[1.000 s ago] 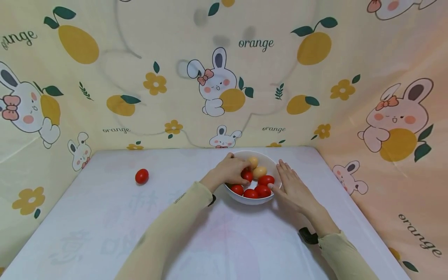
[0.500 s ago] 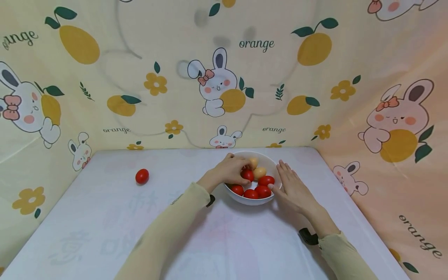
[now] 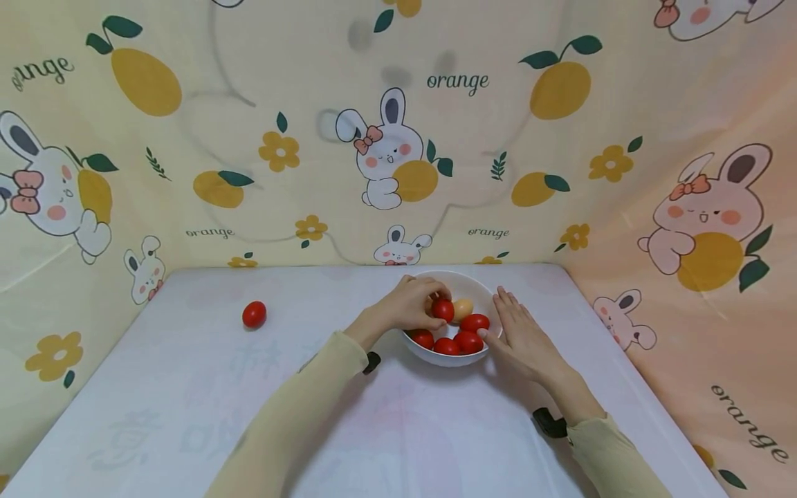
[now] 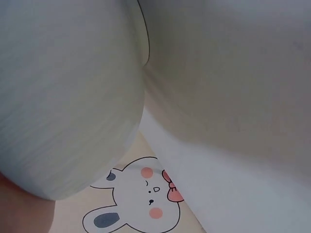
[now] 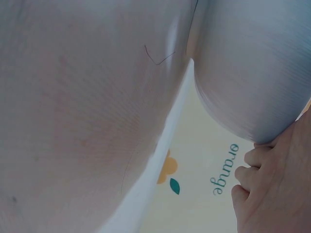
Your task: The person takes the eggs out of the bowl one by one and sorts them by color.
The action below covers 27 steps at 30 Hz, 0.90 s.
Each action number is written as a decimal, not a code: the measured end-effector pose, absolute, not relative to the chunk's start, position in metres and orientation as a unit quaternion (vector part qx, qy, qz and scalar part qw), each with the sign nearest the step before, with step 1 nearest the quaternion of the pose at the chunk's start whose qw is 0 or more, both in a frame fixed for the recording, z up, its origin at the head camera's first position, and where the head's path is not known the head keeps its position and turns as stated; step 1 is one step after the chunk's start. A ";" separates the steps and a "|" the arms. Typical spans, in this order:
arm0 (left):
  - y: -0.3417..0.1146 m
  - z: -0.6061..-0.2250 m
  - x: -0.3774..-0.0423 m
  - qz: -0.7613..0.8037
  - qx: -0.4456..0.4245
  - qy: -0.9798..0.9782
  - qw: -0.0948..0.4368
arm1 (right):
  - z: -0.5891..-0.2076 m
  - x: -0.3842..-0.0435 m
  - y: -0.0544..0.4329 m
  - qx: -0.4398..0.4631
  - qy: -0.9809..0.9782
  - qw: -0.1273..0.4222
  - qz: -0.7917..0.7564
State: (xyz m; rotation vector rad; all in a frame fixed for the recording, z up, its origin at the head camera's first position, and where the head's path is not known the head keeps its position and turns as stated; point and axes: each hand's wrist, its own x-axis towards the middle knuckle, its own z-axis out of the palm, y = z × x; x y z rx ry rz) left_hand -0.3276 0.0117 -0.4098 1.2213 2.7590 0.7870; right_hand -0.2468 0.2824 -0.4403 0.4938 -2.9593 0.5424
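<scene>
Your left hand (image 3: pixel 411 305) has edged its pinched tomato (image 3: pixel 443 310) upward, likely lifting; clear the bowl (image 3: pixel 447 360), your straight-fingered right hand (image 3: pixel 526 339) steadying it.

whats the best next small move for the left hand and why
Probably lift the red oval piece clear of the bowl: the left hand grips it, the right hand seems to steady the side, and a similar red piece lies outside on the table.
</scene>
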 end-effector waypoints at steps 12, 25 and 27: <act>-0.003 -0.410 -0.319 0.317 0.396 0.861 -0.040 | -0.438 -0.245 0.282 0.169 -0.969 0.049 0.173; -0.029 -0.403 -0.307 0.398 0.372 0.837 -0.050 | -0.440 -0.247 0.282 0.169 -0.969 0.050 0.174; -0.034 -0.403 -0.307 0.395 0.376 0.836 -0.059 | -0.440 -0.247 0.283 0.169 -0.969 0.051 0.173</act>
